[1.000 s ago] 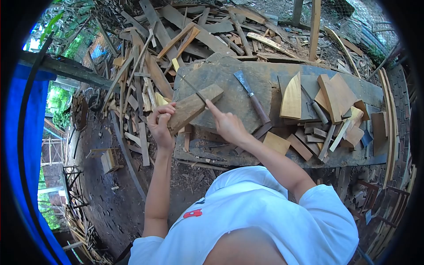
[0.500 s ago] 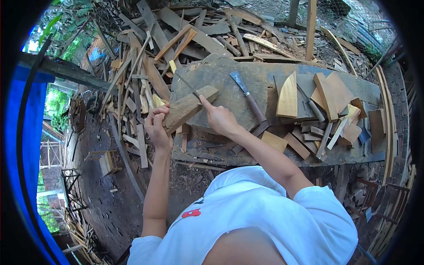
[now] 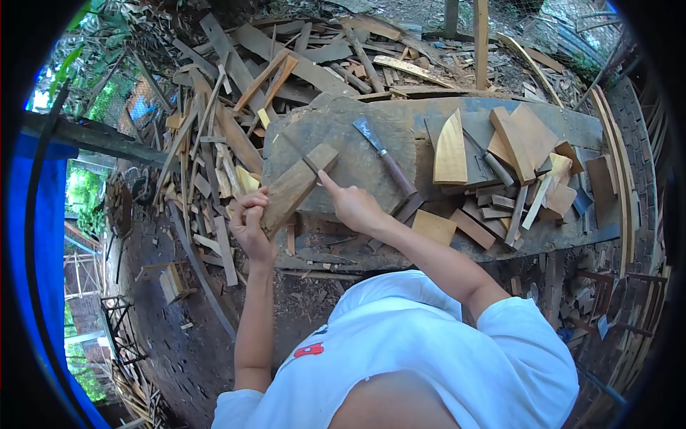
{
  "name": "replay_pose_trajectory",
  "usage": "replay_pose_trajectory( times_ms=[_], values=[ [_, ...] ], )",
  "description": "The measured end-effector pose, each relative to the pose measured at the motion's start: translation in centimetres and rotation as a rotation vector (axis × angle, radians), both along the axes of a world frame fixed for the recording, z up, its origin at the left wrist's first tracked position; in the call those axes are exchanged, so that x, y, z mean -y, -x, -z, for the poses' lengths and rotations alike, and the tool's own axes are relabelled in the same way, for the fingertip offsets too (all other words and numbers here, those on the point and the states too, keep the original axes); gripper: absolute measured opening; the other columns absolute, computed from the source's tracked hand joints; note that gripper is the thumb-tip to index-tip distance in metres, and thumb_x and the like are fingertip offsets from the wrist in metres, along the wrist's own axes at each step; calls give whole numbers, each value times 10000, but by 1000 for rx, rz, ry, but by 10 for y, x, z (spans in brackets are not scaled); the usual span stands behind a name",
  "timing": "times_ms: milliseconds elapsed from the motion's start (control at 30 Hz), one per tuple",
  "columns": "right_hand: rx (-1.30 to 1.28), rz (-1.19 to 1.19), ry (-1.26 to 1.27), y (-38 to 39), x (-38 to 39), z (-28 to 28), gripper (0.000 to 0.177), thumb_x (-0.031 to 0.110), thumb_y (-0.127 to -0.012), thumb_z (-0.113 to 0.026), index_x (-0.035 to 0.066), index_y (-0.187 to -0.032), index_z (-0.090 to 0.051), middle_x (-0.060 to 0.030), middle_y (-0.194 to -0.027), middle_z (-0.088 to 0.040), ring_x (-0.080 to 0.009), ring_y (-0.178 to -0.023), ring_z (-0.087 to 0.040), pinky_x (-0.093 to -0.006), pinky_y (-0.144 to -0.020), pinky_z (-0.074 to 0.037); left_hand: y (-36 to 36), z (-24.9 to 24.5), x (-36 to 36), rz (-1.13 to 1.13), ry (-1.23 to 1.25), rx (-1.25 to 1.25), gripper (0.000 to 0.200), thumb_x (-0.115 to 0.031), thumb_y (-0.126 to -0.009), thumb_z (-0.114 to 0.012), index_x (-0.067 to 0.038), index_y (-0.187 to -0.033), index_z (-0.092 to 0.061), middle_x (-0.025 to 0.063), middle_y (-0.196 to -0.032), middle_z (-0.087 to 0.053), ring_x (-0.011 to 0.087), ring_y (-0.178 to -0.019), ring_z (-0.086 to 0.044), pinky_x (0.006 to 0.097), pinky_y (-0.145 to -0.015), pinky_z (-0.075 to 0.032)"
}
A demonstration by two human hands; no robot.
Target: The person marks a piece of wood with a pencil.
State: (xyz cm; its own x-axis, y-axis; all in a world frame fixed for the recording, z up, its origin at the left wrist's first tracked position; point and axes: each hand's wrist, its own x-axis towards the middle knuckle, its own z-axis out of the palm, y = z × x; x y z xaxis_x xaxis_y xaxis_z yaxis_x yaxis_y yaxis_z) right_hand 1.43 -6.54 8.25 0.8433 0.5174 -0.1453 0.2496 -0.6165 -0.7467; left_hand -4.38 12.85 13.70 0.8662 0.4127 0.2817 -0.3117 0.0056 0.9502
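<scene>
A rough rectangular wooden block stands tilted over the left part of the workbench. My left hand is closed around its lower left end. Across the block's upper right end lies a narrow metal blade, whose kind I cannot make out. My right hand grips this tool, with the index finger stretched along it; the handle is hidden in the palm. Beneath both hands is a round wooden chopping slab. A broad-bladed knife with a brown handle rests on the slab, right of the block.
The workbench carries a pale pointed wood piece, a grey-handled tool, a thick wooden block and several offcuts. Behind it lies a scrap wood pile. A blue sheet hangs at the left.
The view has shifted, so the bench sits slightly further left and its right part lower. The block is tilted more steeply. Both hands keep their hold, close together.
</scene>
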Motion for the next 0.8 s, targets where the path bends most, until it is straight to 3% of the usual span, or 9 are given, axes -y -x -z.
replay_pose_trajectory(
  times_ms=[167, 300, 333, 367, 400, 467, 567, 600, 800],
  values=[
    [27, 116, 45, -50, -20, 41, 554, 123, -920, -397, 182, -1468, -338, -301, -904, -652, -458, -847, -648, -539, -750, -511, 5, -2, 0, -52, 61, -33, 156, 32, -840, -465, 26, -833, -621, 126, -963, -647, 247, -1076, -593, 363, -1009, -405],
    [-87, 207, -137, -59, -24, 86, 444, 225, -947, -418, 93, -1371, -416, -260, -1020, -665, -444, -995, -636, -529, -844, -487, 16, -4, 21, -228, 151, -133, 219, -19, -871, -452, 16, -1017, -611, 141, -1165, -600, 231, -1176, -533, 360, -1031, -386],
    [-96, 324, -351, -48, -26, 108, 451, 282, -950, -462, 70, -1347, -427, -247, -992, -674, -387, -873, -660, -487, -737, -504, 22, -1, 20, -220, 106, -179, 318, -53, -891, -455, 10, -1182, -567, 143, -1307, -523, 221, -1247, -470, 360, -1058, -360],
    [-107, 436, -566, -36, -28, 119, 476, 340, -953, -505, 48, -1323, -439, -234, -963, -684, -330, -751, -685, -445, -631, -522, 26, -1, 24, -232, 112, -170, 318, -53, -891, -455, 10, -1182, -567, 143, -1307, -523, 221, -1247, -470, 360, -1058, -360],
    [-104, 423, -561, -18, -27, 100, 477, 340, -953, -505, 48, -1323, -439, -234, -963, -684, -330, -751, -685, -445, -631, -522, 29, -1, 32, -238, 180, -181, 351, -69, -900, -465, 7, -1233, -541, 135, -1341, -498, 216, -1266, -450, 356, -1068, -349],
    [-780, 498, -869, 18, -21, 26, 412, 371, -944, -589, 61, -1200, -501, -48, -727, -599, -59, -458, -413, -229, -394, -331, 37, -5, 49, -211, 229, -230, 481, -131, -936, -473, -8, -1395, -403, 152, -1425, -419, 229, -1312, -415, 371, -1088, -345],
    [-848, 499, -1035, 21, -31, 3, 352, 377, -920, -638, 107, -1106, -507, 10, -697, -535, -23, -426, -351, -205, -351, -257, 47, -15, 75, -88, 209, -309, 508, -169, -956, -496, -7, -1423, -376, 136, -1455, -392, 229, -1335, -393, 357, -1091, -338],
    [-818, 479, -1036, 17, -32, 3, 333, 353, -901, -668, 130, -1089, -507, 41, -723, -515, -18, -444, -375, -207, -366, -283, 51, -8, 71, 87, 158, -311, 590, -288, -992, -474, -61, -1494, -263, 132, -1522, -287, 245, -1387, -317, 380, -1108, -314],
    [-863, 257, -847, -3, 15, -20, 412, 302, -856, -724, 129, -1174, -528, 77, -707, -484, -16, -525, -436, -200, -426, -313, 33, 15, 52, 70, 459, -424, 693, -466, -993, -416, -202, -1537, -78, 135, -1572, -113, 297, -1422, -213, 464, -1117, -253]
  ],
)
